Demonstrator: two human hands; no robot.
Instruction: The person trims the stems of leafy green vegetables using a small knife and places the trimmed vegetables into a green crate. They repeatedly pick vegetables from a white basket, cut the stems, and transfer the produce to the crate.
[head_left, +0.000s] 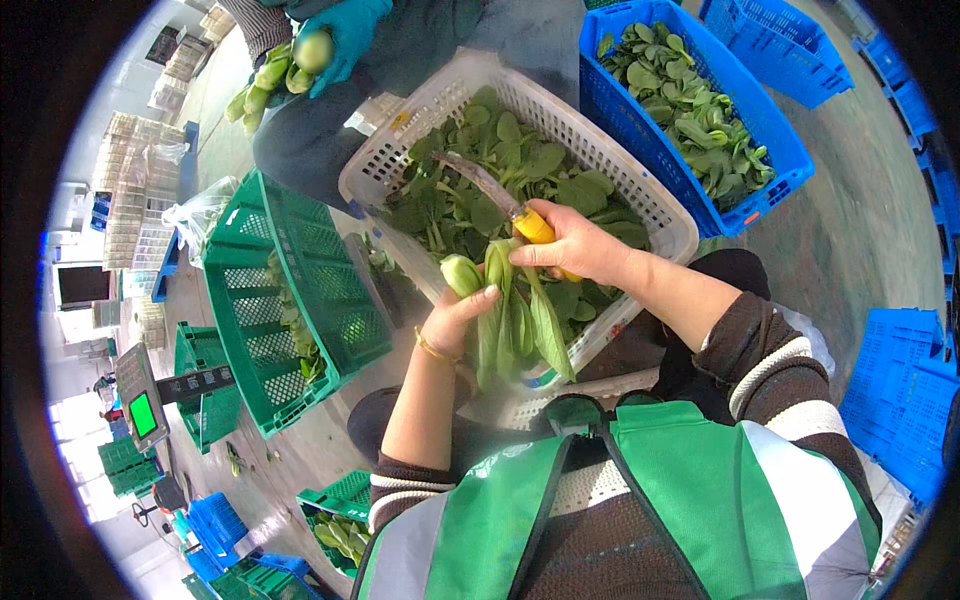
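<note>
My left hand (459, 319) grips pale-stemmed bok choy (501, 307) over the near side of a white perforated plastic crate (637, 150); the stem ends point up and the leaves hang down. Closed around the yellow handle of a knife (531, 223), my right hand (574, 244) is beside those stems, its thumb at the topmost leaf stalks. The knife's stained, slightly curved blade points away toward the upper left. Loose green leaves (517, 157) fill much of the crate beneath both hands.
Opposite, another person's blue-gloved hand (349, 37) holds bok choy. A blue crate (787, 176) of greens stands at upper right. On the left are a green crate (270, 300) with some greens and a scale with a lit display (141, 414). Stacked blue crates (896, 397) stand at right.
</note>
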